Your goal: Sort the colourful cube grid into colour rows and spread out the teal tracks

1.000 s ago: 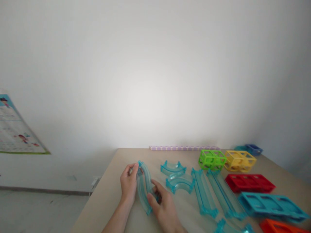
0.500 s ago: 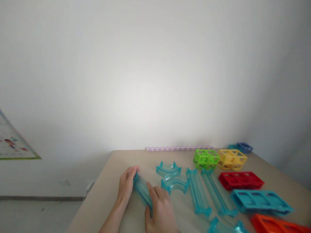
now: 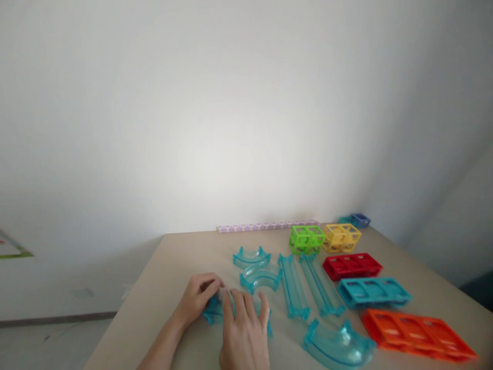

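The right hand [image 3: 245,334], fingers slightly spread, covers much of a translucent turquoise plastic track piece [image 3: 210,312] at the beige tabletop [image 3: 177,257]; the left hand [image 3: 198,297] curls at its left end. Whether either clamps it is hidden. Beyond that piece lies a wavy translucent turquoise plastic track [image 3: 261,276], and farther beyond it, rightward, a bright green openwork plastic block [image 3: 307,239]. The step seems to be laying the piece down; the next move likely calls for a clean release.

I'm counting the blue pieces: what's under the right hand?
Translucent blue plastic shows either side of the right hand; the middle is covered, so whether it's one piece can't be seen.
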`<state>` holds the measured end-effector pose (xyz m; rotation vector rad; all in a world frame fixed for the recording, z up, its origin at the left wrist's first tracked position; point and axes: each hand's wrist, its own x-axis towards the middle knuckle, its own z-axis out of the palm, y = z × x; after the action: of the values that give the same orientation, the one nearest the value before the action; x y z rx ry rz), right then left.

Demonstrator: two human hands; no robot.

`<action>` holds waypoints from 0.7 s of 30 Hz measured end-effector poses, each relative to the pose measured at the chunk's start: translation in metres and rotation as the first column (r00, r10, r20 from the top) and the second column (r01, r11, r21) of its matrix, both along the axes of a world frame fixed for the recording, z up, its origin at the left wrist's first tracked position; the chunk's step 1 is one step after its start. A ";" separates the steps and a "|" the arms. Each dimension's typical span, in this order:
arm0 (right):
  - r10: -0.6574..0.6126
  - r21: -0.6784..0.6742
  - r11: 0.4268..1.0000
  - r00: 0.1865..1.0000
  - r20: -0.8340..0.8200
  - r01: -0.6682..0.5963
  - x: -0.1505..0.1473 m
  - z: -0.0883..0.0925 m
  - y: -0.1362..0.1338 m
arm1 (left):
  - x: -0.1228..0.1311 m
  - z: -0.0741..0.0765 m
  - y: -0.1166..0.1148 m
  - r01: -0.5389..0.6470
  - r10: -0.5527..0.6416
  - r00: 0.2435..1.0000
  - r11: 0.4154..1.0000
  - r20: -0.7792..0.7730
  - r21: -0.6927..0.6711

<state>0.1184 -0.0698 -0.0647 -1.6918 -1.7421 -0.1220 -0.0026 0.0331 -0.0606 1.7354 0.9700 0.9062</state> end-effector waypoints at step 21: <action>0.446 -0.045 0.888 0.882 -0.152 -0.457 0.007 0.026 -0.013 | 0.014 -0.006 0.000 -0.017 0.027 0.996 0.992 0.081 -0.124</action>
<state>0.1250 -0.0826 -0.0384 -1.2659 -2.0055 0.2748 0.0111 0.0332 -0.0666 1.5741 0.9719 0.9059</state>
